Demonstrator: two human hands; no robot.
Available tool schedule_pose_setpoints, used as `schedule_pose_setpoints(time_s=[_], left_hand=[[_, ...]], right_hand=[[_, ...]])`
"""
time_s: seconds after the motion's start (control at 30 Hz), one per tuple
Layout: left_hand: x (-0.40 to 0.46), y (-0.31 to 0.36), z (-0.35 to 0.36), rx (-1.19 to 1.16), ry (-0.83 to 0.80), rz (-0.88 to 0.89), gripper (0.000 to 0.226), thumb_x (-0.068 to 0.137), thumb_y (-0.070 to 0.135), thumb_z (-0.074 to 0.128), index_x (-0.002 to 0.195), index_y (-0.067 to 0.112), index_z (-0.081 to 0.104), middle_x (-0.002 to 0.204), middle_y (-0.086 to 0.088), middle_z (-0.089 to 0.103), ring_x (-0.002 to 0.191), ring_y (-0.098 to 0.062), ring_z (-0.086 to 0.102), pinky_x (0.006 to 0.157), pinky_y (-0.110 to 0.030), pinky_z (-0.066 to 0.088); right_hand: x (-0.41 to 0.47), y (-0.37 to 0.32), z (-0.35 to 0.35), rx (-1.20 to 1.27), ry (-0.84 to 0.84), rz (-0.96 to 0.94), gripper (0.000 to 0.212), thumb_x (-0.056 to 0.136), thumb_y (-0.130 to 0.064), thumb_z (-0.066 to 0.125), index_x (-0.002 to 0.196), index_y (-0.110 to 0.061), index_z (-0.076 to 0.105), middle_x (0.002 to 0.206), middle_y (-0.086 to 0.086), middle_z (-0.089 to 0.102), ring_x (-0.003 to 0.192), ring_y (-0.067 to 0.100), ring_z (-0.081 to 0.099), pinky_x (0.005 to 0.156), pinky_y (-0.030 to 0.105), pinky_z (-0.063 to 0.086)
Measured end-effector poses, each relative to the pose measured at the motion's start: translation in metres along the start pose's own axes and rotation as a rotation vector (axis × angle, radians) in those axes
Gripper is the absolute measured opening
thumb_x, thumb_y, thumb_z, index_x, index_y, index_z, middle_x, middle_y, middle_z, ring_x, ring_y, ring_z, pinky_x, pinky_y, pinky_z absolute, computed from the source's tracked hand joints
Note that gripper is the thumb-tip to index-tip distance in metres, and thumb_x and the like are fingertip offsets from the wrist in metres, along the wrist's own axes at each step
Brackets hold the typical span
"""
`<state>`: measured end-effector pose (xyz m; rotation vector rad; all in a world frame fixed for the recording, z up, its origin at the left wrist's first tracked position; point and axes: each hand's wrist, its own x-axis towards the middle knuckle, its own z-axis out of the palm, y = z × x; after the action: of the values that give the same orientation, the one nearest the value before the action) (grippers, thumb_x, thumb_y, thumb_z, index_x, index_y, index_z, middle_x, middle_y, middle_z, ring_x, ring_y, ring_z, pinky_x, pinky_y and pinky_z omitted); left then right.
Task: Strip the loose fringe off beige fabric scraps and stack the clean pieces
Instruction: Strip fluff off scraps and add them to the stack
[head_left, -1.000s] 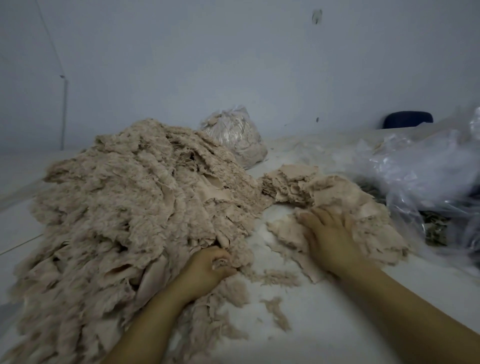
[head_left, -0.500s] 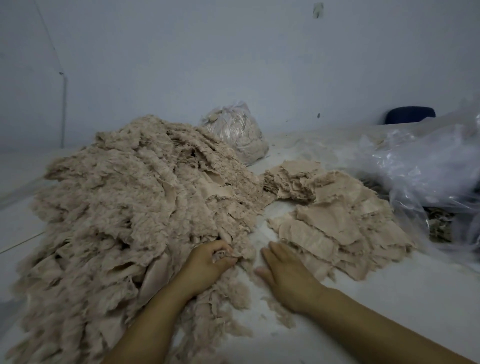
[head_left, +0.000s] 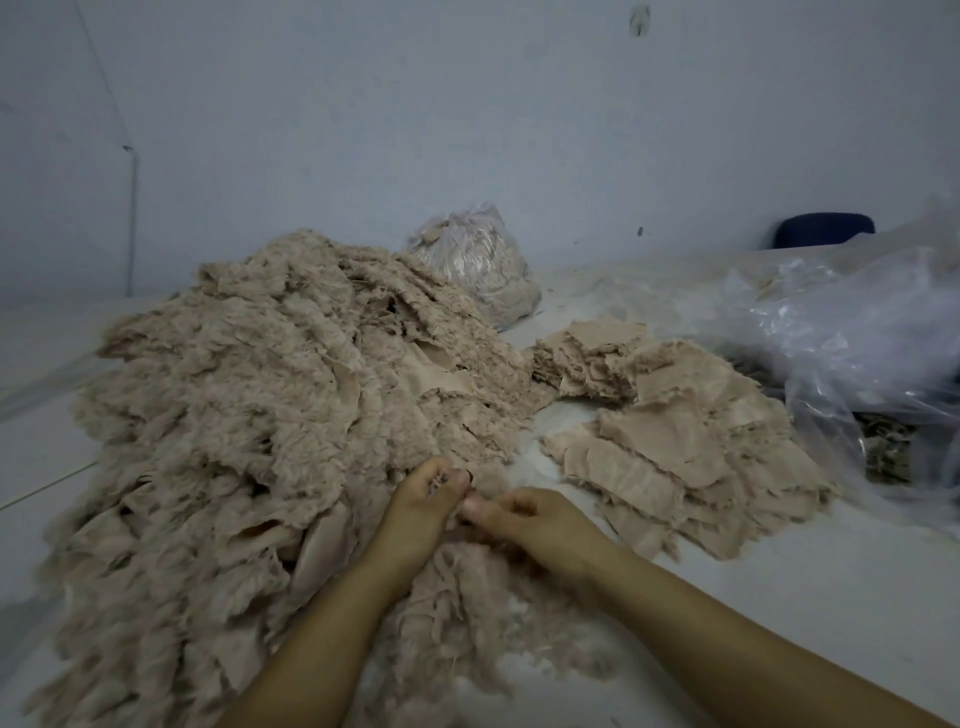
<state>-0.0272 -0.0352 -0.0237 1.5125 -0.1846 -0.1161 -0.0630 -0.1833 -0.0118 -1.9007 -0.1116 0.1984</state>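
Both forearms reach in from the near edge. The left hand (head_left: 423, 506) and right hand (head_left: 524, 522) meet (knuckles nearly touching), fingers curled, pinching beige fringe at the near right edge of the fringed scrap heap (head_left: 249, 441). The clean stack (head_left: 675, 447) lies right of them on the bench (head_left: 779, 597).

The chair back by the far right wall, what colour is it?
Dark navy blue. The chair back shows only in the head view, partly hidden behind clear plastic sheeting.
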Motion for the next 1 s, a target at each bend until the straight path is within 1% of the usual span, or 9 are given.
schedule_pose_setpoints(time_s=[0.13, 0.27, 0.33, 0.47, 0.6, 0.7, 0.8, 0.87, 1.0], left_hand=[[0.004, 0.002, -0.001, -0.1, 0.098, -0.024, 0.01, 0.096, 0.0, 0.044, 0.093, 0.005, 0.051, 0.073, -0.009, 0.062, 0.056, -0.014, 0.062, 0.048, -0.022, 0.051], [0.01, -0.002, -0.013, 0.493, 0.172, 0.133, 0.026, 0.09, -0.006, 0.048, 0.086, 0.006, 0.07, 0.087, -0.002, 0.054, 0.075, -0.009, 0.055, 0.06, -0.004, 0.039], [0.007, -0.002, -0.014, 0.628, 0.075, 0.249, 0.013, 0.088, 0.011, 0.062, 0.097, 0.012, 0.072, 0.108, 0.003, 0.05, 0.103, -0.007, 0.051, 0.075, 0.004, 0.032], [-0.003, -0.008, -0.009, 0.771, -0.338, 0.305, 0.075, 0.063, 0.053, 0.077, 0.129, 0.044, 0.042, 0.139, 0.028, 0.022, 0.126, 0.021, 0.021, 0.091, 0.008, 0.021], [0.002, -0.011, 0.0, 0.495, 0.027, 0.385, 0.015, 0.084, 0.0, 0.061, 0.084, 0.015, 0.067, 0.089, 0.007, 0.064, 0.08, 0.004, 0.058, 0.073, -0.015, 0.043], [0.004, -0.005, -0.002, 0.305, 0.064, 0.206, 0.021, 0.092, 0.001, 0.054, 0.074, 0.002, 0.065, 0.068, -0.004, 0.063, 0.064, -0.012, 0.056, 0.062, -0.025, 0.044], [0.001, -0.005, 0.002, 0.163, -0.022, 0.066, 0.027, 0.094, 0.001, 0.049, 0.077, 0.006, 0.07, 0.068, -0.002, 0.07, 0.062, -0.012, 0.063, 0.056, -0.02, 0.049], [0.003, -0.002, 0.001, 0.02, 0.115, -0.028, 0.032, 0.099, 0.01, 0.042, 0.08, 0.006, 0.067, 0.062, -0.004, 0.068, 0.057, -0.016, 0.062, 0.05, -0.017, 0.048], [0.002, -0.002, -0.009, 0.009, 0.18, -0.105, 0.021, 0.097, 0.001, 0.043, 0.086, 0.013, 0.057, 0.045, 0.014, 0.061, 0.042, 0.004, 0.058, 0.041, -0.011, 0.044]], right_hand=[[0.005, 0.008, 0.002, -0.097, -0.074, -0.033, 0.017, 0.084, -0.02, 0.073, 0.07, -0.019, 0.064, 0.053, -0.017, 0.053, 0.055, -0.001, 0.047, 0.056, 0.014, 0.041], [0.011, 0.01, -0.013, 0.122, 0.068, -0.048, 0.021, 0.096, -0.014, 0.056, 0.076, -0.011, 0.05, 0.063, 0.0, 0.044, 0.059, 0.01, 0.039, 0.057, 0.02, 0.034], [0.014, 0.013, -0.012, 0.243, 0.111, -0.028, 0.022, 0.099, -0.015, 0.049, 0.077, -0.011, 0.048, 0.063, 0.001, 0.045, 0.055, 0.008, 0.042, 0.052, 0.02, 0.038], [0.016, 0.016, -0.003, 0.498, 0.208, 0.075, 0.018, 0.099, -0.019, 0.049, 0.088, -0.007, 0.054, 0.08, 0.017, 0.058, 0.073, 0.026, 0.056, 0.067, 0.038, 0.05], [0.011, 0.017, -0.006, 0.299, 0.268, -0.043, 0.03, 0.096, -0.039, 0.049, 0.086, -0.011, 0.056, 0.078, 0.004, 0.059, 0.068, 0.013, 0.054, 0.064, 0.026, 0.045], [0.004, 0.019, -0.008, 0.163, 0.139, -0.204, 0.031, 0.084, -0.052, 0.063, 0.103, -0.029, 0.059, 0.087, -0.021, 0.062, 0.082, -0.001, 0.058, 0.074, 0.012, 0.047], [0.008, 0.026, -0.005, 0.212, 0.127, -0.194, 0.014, 0.087, -0.018, 0.069, 0.099, -0.019, 0.064, 0.075, -0.007, 0.065, 0.072, 0.011, 0.06, 0.067, 0.02, 0.05], [0.01, 0.026, -0.005, 0.306, 0.188, -0.129, 0.008, 0.093, -0.007, 0.057, 0.088, -0.008, 0.063, 0.064, 0.002, 0.063, 0.06, 0.014, 0.058, 0.058, 0.024, 0.049], [0.009, 0.024, -0.013, 0.464, 0.207, -0.044, 0.024, 0.097, -0.03, 0.052, 0.089, -0.01, 0.064, 0.07, 0.006, 0.063, 0.06, 0.012, 0.059, 0.057, 0.023, 0.05]])
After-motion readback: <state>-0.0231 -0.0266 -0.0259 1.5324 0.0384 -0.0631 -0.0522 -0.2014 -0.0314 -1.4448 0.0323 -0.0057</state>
